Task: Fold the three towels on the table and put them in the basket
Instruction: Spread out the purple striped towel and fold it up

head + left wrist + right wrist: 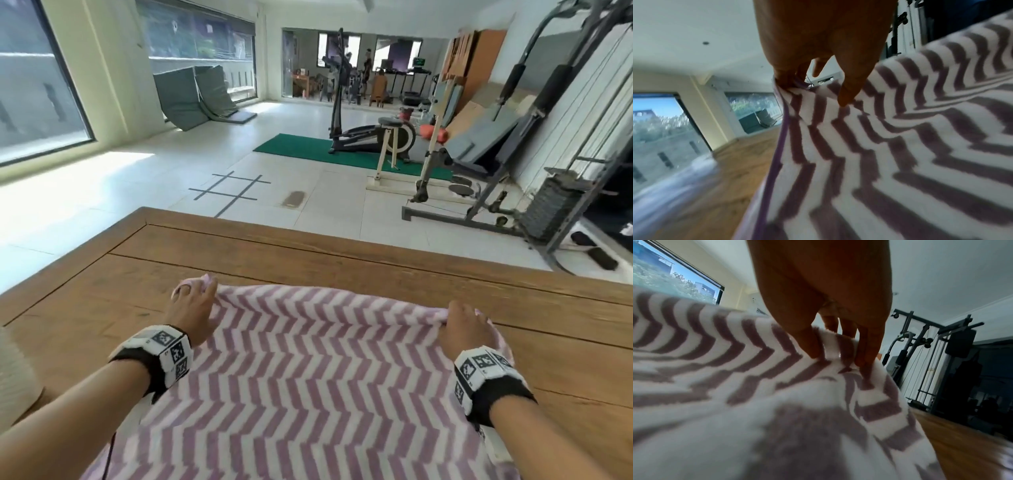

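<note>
Over table [308,253]: left hand [191,308], right hand [467,325] fingers pinching striped towel [308,359] far corners.

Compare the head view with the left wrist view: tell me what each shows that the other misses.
Only the head view shows the right hand holding the towel's far right corner, both wrist bands, and the exercise bike. Only the left wrist view shows the left hand's grip close up: fingers pinching the bunched corner beside the purple hem. Both show the left hand, the purple zigzag towel and the wooden table.
</note>
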A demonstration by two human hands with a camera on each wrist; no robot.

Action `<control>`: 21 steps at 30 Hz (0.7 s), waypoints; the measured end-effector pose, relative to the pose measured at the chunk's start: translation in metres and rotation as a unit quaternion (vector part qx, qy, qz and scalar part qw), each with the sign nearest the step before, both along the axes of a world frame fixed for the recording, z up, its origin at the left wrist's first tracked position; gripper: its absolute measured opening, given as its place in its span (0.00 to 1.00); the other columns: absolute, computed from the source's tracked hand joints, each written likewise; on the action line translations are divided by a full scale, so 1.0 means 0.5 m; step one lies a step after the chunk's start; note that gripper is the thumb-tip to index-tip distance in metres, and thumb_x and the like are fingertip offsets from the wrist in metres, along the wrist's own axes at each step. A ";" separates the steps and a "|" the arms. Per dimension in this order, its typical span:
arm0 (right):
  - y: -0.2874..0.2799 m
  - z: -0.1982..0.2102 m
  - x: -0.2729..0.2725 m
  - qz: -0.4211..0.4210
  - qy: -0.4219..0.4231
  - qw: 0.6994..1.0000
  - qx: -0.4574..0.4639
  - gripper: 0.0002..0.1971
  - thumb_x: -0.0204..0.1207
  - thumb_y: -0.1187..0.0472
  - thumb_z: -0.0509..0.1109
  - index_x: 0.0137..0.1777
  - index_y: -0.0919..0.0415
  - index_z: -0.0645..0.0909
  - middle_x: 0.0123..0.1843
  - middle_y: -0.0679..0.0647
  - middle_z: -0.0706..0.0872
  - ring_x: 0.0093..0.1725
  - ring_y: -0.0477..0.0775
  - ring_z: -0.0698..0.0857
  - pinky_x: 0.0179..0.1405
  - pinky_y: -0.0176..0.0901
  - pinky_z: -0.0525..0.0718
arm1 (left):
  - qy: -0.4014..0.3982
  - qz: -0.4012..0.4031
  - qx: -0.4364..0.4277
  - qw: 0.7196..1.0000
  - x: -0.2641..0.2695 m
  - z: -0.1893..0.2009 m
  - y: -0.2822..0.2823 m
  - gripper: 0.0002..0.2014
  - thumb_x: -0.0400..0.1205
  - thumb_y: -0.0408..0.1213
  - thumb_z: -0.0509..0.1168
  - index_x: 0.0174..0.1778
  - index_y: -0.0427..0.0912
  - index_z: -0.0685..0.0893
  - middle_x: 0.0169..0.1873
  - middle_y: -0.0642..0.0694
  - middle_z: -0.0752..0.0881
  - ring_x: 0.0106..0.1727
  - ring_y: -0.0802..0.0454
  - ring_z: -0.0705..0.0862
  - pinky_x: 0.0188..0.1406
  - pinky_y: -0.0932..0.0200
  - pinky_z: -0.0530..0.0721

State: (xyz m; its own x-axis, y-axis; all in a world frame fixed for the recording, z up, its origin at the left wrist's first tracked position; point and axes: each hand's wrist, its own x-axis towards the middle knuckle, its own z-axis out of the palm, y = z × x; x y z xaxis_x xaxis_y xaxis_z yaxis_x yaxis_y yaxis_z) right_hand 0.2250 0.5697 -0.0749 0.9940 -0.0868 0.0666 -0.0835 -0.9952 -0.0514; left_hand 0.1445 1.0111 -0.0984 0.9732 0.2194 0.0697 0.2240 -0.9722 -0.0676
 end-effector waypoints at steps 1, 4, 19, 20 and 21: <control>0.004 -0.020 0.005 0.001 0.018 1.000 -0.006 0.14 0.79 0.61 0.60 0.63 0.59 0.72 0.67 0.59 0.78 0.68 0.63 0.74 0.65 0.53 0.74 | 0.024 0.011 -0.008 1.000 0.000 -0.021 0.000 0.40 0.79 0.46 0.65 0.83 0.40 0.51 0.78 0.37 0.62 0.77 0.37 0.64 0.76 0.49 0.62; 0.008 -0.051 0.015 0.007 0.035 0.999 -0.027 0.13 0.78 0.62 0.60 0.62 0.58 0.73 0.65 0.57 0.78 0.67 0.62 0.75 0.64 0.53 0.74 | 0.041 0.017 -0.024 0.999 0.001 -0.064 0.002 0.40 0.79 0.44 0.64 0.83 0.41 0.50 0.77 0.39 0.64 0.75 0.38 0.66 0.75 0.51 0.63; -0.028 -0.084 0.057 -0.009 0.007 0.999 0.036 0.13 0.80 0.57 0.56 0.50 0.65 0.78 0.56 0.65 0.85 0.57 0.67 0.81 0.51 0.52 0.75 | -0.014 0.062 -0.137 0.989 0.061 -0.089 0.023 0.27 0.76 0.25 0.57 0.73 0.37 0.70 0.62 0.32 0.80 0.62 0.32 0.79 0.60 0.45 0.74; -0.032 -0.090 0.060 -0.007 0.013 0.999 0.036 0.12 0.79 0.57 0.57 0.49 0.64 0.78 0.56 0.64 0.85 0.56 0.66 0.81 0.49 0.51 0.74 | -0.027 0.067 -0.146 0.987 0.063 -0.093 0.025 0.25 0.75 0.24 0.58 0.70 0.37 0.73 0.60 0.32 0.81 0.60 0.31 0.80 0.59 0.44 0.75; -0.037 -0.094 0.064 -0.005 0.019 0.999 0.032 0.11 0.79 0.56 0.58 0.47 0.62 0.78 0.55 0.63 0.86 0.55 0.65 0.82 0.46 0.50 0.73 | -0.044 0.072 -0.159 0.984 0.065 -0.093 0.028 0.22 0.74 0.22 0.58 0.65 0.36 0.75 0.58 0.31 0.81 0.57 0.30 0.81 0.56 0.43 0.77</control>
